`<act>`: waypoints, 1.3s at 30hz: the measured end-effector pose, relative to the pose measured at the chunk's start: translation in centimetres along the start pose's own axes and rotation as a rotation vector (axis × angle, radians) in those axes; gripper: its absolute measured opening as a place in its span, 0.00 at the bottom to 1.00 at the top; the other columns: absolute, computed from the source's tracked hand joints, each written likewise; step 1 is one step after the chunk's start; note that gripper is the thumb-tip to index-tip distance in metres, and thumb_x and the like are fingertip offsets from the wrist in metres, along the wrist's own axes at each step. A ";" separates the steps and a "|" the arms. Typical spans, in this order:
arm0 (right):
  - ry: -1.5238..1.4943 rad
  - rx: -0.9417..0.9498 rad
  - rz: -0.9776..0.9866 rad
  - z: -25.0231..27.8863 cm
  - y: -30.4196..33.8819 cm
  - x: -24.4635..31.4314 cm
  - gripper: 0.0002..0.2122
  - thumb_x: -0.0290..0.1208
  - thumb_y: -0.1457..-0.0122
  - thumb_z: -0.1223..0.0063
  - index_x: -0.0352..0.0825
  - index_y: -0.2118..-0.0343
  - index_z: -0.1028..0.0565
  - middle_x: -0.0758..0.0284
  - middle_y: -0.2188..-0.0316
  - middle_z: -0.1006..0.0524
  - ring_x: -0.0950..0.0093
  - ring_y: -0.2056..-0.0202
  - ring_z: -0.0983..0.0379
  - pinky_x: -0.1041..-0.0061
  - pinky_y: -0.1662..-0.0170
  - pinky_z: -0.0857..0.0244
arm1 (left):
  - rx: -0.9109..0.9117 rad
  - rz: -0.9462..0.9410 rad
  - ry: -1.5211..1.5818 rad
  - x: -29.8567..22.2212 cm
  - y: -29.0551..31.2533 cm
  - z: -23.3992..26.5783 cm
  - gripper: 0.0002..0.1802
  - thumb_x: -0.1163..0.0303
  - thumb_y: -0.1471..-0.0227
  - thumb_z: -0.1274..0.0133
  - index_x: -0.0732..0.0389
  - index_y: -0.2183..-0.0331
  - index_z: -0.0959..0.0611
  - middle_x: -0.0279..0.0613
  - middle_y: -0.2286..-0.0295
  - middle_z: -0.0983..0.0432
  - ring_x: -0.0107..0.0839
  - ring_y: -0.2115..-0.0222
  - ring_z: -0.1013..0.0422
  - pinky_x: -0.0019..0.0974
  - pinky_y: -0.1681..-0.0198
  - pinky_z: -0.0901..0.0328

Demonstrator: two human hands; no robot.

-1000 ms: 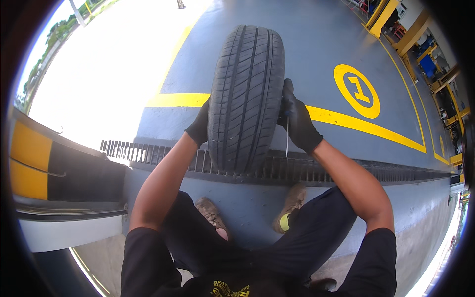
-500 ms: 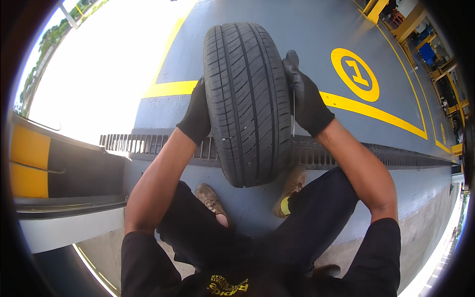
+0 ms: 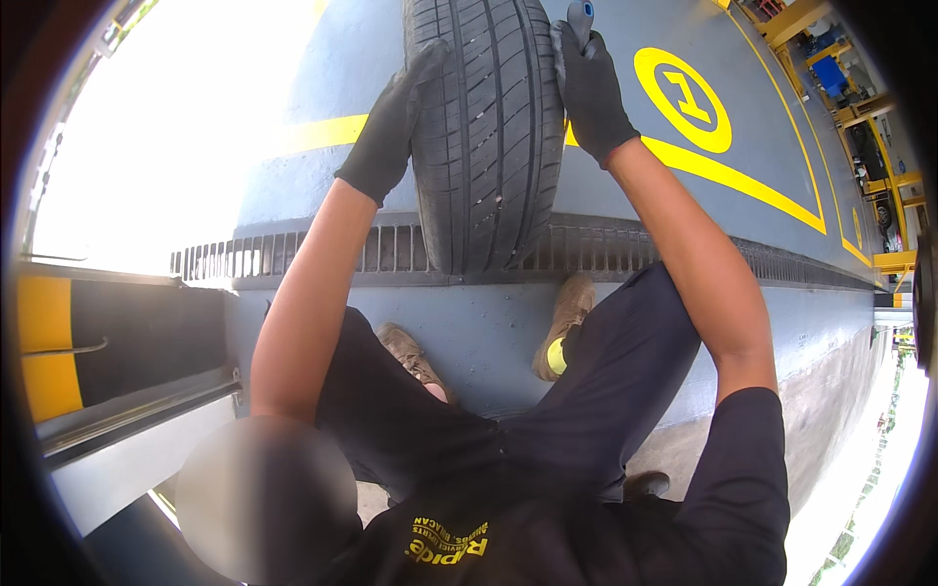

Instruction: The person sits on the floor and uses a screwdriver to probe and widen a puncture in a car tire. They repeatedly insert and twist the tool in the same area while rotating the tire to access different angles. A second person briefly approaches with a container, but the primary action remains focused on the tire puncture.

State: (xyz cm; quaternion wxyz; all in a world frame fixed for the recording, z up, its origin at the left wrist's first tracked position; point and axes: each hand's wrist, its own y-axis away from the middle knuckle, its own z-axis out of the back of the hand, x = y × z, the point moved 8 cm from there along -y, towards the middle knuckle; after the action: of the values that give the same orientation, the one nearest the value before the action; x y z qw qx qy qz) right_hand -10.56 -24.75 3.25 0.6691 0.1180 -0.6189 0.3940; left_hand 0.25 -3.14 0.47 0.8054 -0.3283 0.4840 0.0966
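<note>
Touching the left side of the tyre (image 3: 484, 137), the left hand (image 3: 388, 132) shows fingers whose closure I cannot tell. Between both hands' fingers, the tyre has shifted forward, its near end now against the floor grate (image 3: 393, 250). The right hand (image 3: 592, 103) grasps a blue-and-grey handle (image 3: 580, 20), now jutting beyond its fingers.

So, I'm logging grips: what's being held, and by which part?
The tyre, at its opposite sides, between left hand and right hand; the right hand also grips a blue-ended tool handle.
</note>
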 end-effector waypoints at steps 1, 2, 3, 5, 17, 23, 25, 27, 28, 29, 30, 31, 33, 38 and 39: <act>-0.007 -0.026 -0.004 0.0 0.0 -0.2 0.20 0.47 0.31 0.51 0.28 0.59 0.29 0.62 0.70 0.27 0.72 0.68 0.32 0.69 0.60 0.35 | -0.028 0.100 0.121 0.6 -0.1 -0.2 0.27 0.63 0.27 0.65 0.54 0.31 0.40 0.51 0.37 0.39 0.42 0.35 0.41 0.41 0.32 0.42; -0.014 -0.050 -0.008 -0.1 0.0 -0.3 0.20 0.46 0.31 0.51 0.28 0.61 0.29 0.62 0.73 0.28 0.72 0.70 0.32 0.68 0.62 0.35 | -0.070 0.198 0.249 1.1 -0.2 -0.5 0.27 0.64 0.27 0.64 0.56 0.31 0.39 0.50 0.37 0.38 0.41 0.35 0.41 0.41 0.32 0.41; 0.009 -0.036 0.022 0.1 0.1 0.0 0.20 0.46 0.31 0.51 0.28 0.61 0.29 0.62 0.73 0.27 0.71 0.70 0.32 0.68 0.62 0.35 | -0.121 0.288 0.379 1.1 -0.3 -0.9 0.26 0.65 0.27 0.63 0.58 0.32 0.38 0.50 0.38 0.37 0.40 0.35 0.40 0.41 0.33 0.41; 0.032 0.004 0.077 -0.1 0.1 1.1 0.20 0.46 0.31 0.51 0.28 0.60 0.30 0.60 0.72 0.27 0.70 0.70 0.31 0.67 0.61 0.35 | -0.169 0.369 0.465 0.8 -0.1 -0.4 0.31 0.58 0.30 0.59 0.61 0.32 0.38 0.50 0.38 0.36 0.40 0.36 0.40 0.41 0.33 0.42; 0.286 0.085 0.058 0.0 0.1 5.6 0.12 0.37 0.34 0.45 0.32 0.67 0.27 0.67 0.79 0.28 0.77 0.76 0.33 0.71 0.69 0.39 | -0.324 0.386 0.335 0.6 0.2 1.7 0.37 0.48 0.28 0.65 0.68 0.32 0.42 0.57 0.33 0.45 0.40 0.33 0.45 0.38 0.31 0.48; 0.377 0.051 0.095 0.2 -0.1 5.5 0.13 0.38 0.35 0.44 0.30 0.68 0.26 0.64 0.79 0.26 0.73 0.76 0.31 0.68 0.68 0.37 | 0.019 -0.035 -0.529 1.3 0.0 0.5 0.31 0.71 0.31 0.60 0.64 0.31 0.44 0.59 0.32 0.51 0.53 0.33 0.45 0.44 0.30 0.45; 0.370 0.052 0.079 0.5 -0.1 5.4 0.13 0.37 0.35 0.45 0.30 0.68 0.26 0.63 0.79 0.26 0.72 0.75 0.31 0.67 0.68 0.37 | -0.092 -0.076 -0.551 1.4 0.1 0.2 0.31 0.75 0.32 0.61 0.64 0.31 0.43 0.61 0.32 0.52 0.56 0.33 0.46 0.46 0.29 0.47; 0.406 0.034 0.096 0.7 0.0 5.8 0.12 0.37 0.35 0.45 0.31 0.68 0.26 0.63 0.80 0.26 0.72 0.75 0.30 0.66 0.68 0.37 | -0.154 -0.011 -0.441 1.7 -0.1 0.2 0.31 0.76 0.33 0.62 0.65 0.31 0.43 0.63 0.32 0.52 0.57 0.32 0.47 0.47 0.28 0.50; 0.408 0.021 0.102 0.9 0.1 5.7 0.12 0.37 0.35 0.45 0.31 0.68 0.26 0.62 0.79 0.26 0.71 0.75 0.30 0.66 0.68 0.37 | -0.159 0.072 -0.319 1.9 -0.4 0.1 0.31 0.76 0.33 0.62 0.66 0.31 0.44 0.64 0.32 0.52 0.57 0.32 0.49 0.47 0.27 0.52; 0.410 0.008 0.108 1.0 0.2 5.6 0.12 0.36 0.35 0.46 0.31 0.68 0.26 0.62 0.79 0.26 0.71 0.75 0.30 0.66 0.68 0.37 | -0.163 0.155 -0.196 2.2 -0.6 0.0 0.31 0.76 0.33 0.63 0.67 0.31 0.44 0.64 0.32 0.52 0.57 0.31 0.50 0.47 0.27 0.54; 0.402 0.004 0.117 0.6 0.2 5.8 0.12 0.36 0.35 0.46 0.31 0.68 0.26 0.62 0.79 0.25 0.71 0.75 0.30 0.65 0.68 0.37 | -0.191 0.105 -0.200 2.7 -0.3 0.4 0.32 0.76 0.33 0.63 0.67 0.31 0.46 0.64 0.32 0.52 0.56 0.31 0.52 0.46 0.26 0.57; 0.419 0.013 0.118 0.1 0.1 5.9 0.12 0.36 0.35 0.45 0.31 0.68 0.26 0.62 0.79 0.25 0.71 0.75 0.30 0.66 0.68 0.37 | -0.216 0.058 -0.206 3.3 -0.2 0.9 0.32 0.75 0.33 0.63 0.67 0.31 0.47 0.64 0.32 0.52 0.56 0.30 0.54 0.45 0.26 0.59; 0.465 0.028 0.119 -0.4 -0.1 6.2 0.12 0.36 0.35 0.45 0.31 0.68 0.26 0.62 0.78 0.25 0.72 0.75 0.30 0.67 0.68 0.37 | -0.242 0.130 -0.116 4.8 0.2 1.5 0.32 0.75 0.32 0.63 0.68 0.30 0.48 0.63 0.32 0.51 0.54 0.29 0.56 0.44 0.25 0.61; 0.285 -0.038 0.221 0.8 -0.4 10.5 0.11 0.35 0.35 0.43 0.30 0.64 0.23 0.64 0.75 0.22 0.77 0.73 0.30 0.74 0.68 0.36 | -0.358 0.325 0.560 0.9 -0.6 1.6 0.34 0.68 0.31 0.56 0.68 0.32 0.47 0.64 0.36 0.43 0.49 0.33 0.46 0.46 0.28 0.50; 0.239 -0.071 0.281 1.2 -0.6 11.2 0.11 0.35 0.35 0.43 0.30 0.63 0.23 0.64 0.75 0.21 0.79 0.73 0.30 0.75 0.68 0.36 | -0.316 0.297 0.416 0.1 -1.2 1.6 0.37 0.65 0.34 0.52 0.68 0.32 0.47 0.64 0.37 0.41 0.48 0.33 0.44 0.46 0.30 0.47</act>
State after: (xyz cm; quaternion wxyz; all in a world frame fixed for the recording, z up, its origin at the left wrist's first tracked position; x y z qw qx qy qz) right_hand -11.93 -21.64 14.00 0.6799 -0.0408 -0.5590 0.4729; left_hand 2.03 -3.03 1.42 0.6048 -0.3880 0.6603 0.2183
